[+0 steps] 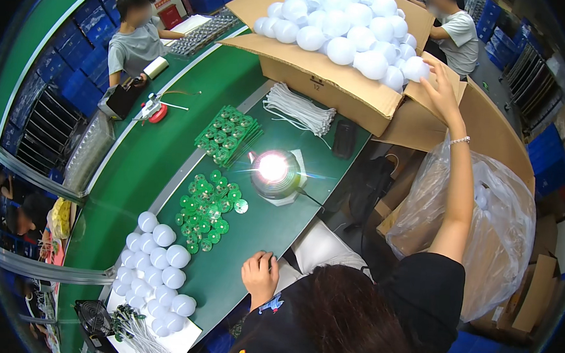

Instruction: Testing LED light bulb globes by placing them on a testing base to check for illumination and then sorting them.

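Fingers spread, the right hand [443,94] touches a white globe [414,69] toward two o'clock from the glowing lamp [275,173], grip unclear to me; at six o'clock, the left hand [260,279] curls by the worktop [260,230], contents hidden.

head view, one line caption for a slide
Right hand at a white ball in a heaped cardboard box, left hand at the edge of the green table.

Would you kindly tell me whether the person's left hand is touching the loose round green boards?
Apart: the head view shows green tabletop between the left hand and the loose round green boards.
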Available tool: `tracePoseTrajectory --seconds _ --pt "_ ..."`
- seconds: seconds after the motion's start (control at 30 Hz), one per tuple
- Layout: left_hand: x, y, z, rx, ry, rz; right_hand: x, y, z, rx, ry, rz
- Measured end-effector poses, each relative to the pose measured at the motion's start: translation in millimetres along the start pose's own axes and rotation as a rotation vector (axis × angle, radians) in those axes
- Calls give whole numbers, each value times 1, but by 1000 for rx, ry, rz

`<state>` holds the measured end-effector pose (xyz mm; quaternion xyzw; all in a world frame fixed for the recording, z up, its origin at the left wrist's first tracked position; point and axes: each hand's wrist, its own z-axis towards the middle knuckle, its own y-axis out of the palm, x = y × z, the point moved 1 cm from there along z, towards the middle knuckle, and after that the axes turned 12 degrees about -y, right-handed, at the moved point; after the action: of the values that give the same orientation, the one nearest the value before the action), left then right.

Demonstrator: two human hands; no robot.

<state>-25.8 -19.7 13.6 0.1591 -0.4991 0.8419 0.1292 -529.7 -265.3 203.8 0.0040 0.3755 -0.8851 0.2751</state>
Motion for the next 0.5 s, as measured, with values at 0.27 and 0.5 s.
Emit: tracePoseTrajectory --seconds 0.27,0.5 --pt "-1 1 -1 14 -8 -9 16 26 25 -28 18 53" --pt "-2 2 -1 13 0 -3 15 33 26 17 19 -19"
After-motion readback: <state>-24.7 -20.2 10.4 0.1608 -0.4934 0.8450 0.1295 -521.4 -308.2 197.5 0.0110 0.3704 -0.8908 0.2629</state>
